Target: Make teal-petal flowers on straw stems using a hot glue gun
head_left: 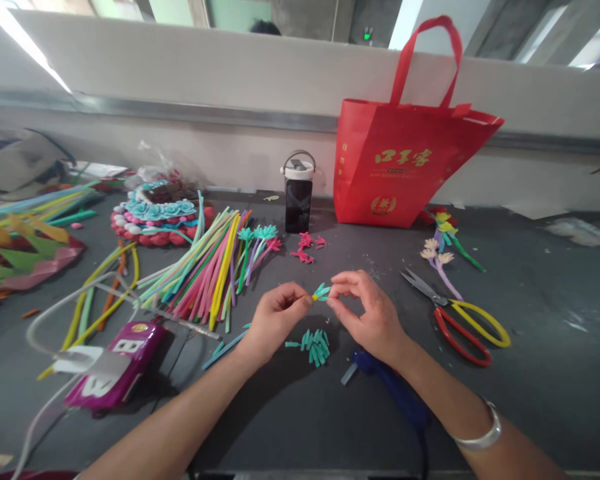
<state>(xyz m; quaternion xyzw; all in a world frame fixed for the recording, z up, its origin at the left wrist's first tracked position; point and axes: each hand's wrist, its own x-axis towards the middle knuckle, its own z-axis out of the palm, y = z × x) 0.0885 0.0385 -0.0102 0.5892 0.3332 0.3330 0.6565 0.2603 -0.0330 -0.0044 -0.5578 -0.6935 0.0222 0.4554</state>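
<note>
Between finger and thumb, my left hand (280,317) pinches a small pipe-cleaner flower (321,293) with teal petals and a yellow base. My right hand (365,313) has its thumb and forefinger closed at the petal tips; whether it grips a petal I cannot make out. Below the hands lies a pile of short teal pipe-cleaner pieces (316,347). A blue glue gun (393,383) rests partly under my right forearm, a clear glue stick (349,374) beside it. Pink pieces (305,248) lie beyond the hands.
Scissors (455,317) with red and yellow handles lie open at right, near finished flowers (443,247). A bundle of pipe cleaners (205,267) spreads at left, behind a purple power strip (117,367) with a white cable. A bottle (299,200) and red bag (405,167) stand behind.
</note>
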